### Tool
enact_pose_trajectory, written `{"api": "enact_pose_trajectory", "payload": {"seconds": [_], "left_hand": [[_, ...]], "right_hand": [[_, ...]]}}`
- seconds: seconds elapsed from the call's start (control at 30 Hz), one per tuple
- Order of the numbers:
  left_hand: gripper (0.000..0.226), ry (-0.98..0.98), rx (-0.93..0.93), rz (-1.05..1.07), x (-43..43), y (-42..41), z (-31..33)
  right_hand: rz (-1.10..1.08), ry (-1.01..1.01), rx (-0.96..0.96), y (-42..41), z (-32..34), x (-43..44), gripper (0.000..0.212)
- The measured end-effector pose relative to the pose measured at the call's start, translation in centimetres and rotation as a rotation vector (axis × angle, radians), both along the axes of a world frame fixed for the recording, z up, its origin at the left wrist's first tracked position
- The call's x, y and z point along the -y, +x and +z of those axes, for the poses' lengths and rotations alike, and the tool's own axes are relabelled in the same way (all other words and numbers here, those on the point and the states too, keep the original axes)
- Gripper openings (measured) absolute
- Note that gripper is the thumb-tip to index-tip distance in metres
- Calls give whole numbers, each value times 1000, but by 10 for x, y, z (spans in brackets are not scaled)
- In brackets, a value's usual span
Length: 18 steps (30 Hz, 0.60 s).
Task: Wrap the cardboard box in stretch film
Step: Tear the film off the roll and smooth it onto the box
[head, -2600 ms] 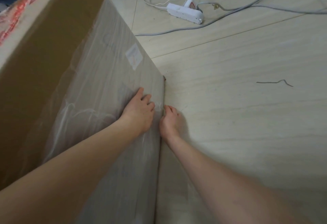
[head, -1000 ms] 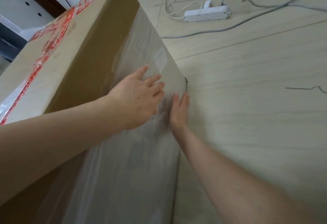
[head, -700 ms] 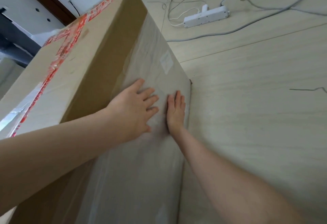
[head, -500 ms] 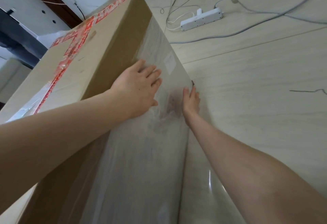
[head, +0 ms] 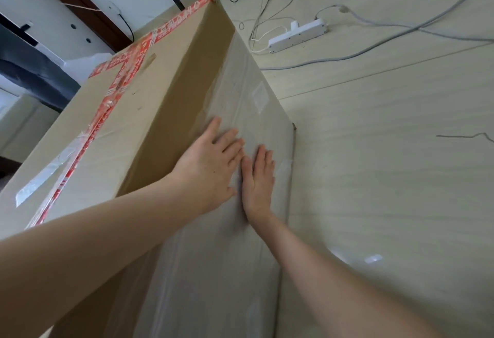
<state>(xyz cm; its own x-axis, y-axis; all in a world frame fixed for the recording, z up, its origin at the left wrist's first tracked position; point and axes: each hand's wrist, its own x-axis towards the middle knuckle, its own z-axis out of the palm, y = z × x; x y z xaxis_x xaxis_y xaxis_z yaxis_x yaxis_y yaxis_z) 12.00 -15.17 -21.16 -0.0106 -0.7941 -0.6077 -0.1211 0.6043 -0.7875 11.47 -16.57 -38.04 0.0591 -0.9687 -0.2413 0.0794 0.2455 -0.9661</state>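
Pressing flat on the stretch film (head: pixel 213 271) covering the side of the cardboard box (head: pixel 149 113), the left hand (head: pixel 211 166) and right hand (head: pixel 258 180) are lying side by side, fingers straight, gripping nothing; the box is standing on the floor (head: pixel 374 177)

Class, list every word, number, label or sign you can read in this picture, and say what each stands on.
Nothing can be quoted.
Red tape on top of the cardboard box: white printing, too blurred to read.
Pale sticker on the box's side, under the stretch film: too blurred to read.
White power strip on the floor: no readable marking.
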Motion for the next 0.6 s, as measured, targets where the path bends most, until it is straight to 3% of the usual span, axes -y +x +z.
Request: {"api": "enact_pose_trajectory", "payload": {"seconds": [0.6], "left_hand": [[81, -4, 28, 54, 3, -6, 2]], "right_hand": [[42, -31, 44, -10, -14, 23, 60]]}}
